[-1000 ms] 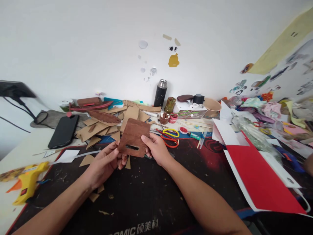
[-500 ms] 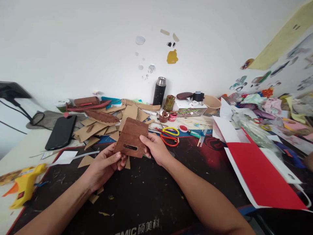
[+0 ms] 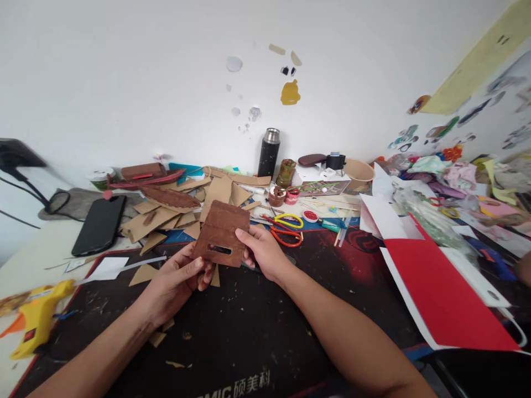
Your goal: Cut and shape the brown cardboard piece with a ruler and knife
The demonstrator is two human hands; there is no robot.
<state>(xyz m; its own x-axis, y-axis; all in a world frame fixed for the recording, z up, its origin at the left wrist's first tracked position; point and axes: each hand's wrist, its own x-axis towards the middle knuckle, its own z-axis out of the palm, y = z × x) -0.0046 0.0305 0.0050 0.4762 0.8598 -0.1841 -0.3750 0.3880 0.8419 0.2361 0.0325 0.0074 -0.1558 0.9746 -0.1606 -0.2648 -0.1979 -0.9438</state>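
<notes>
Flat brown slotted panel [image 3: 224, 228]: was brown, faintly mottled.
Pistol-shaped yellow plastic glue gun [image 3: 40, 315]: was yellow, with orange trigger [image 3: 15, 325].
Black cylindrical flask [image 3: 268, 158]: was black, with silver cap [image 3: 272, 134].
Long red paper sheet [image 3: 448, 293]: was solid red, edged white.

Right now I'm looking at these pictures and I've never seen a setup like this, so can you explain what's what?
There is no machine here, just a person's two bare hands. The camera is worn on the person's head and looks forward and down, so you see roughly what they see.

The left hand and right hand together hold a flat brown piece with a slot near its lower edge. The left grips its lower left corner, the right its right side.

Below is a dark mat. Around it lie a yellow glue gun and a black phone at left, cardboard scraps behind the hands, and a red sheet at right.
</notes>
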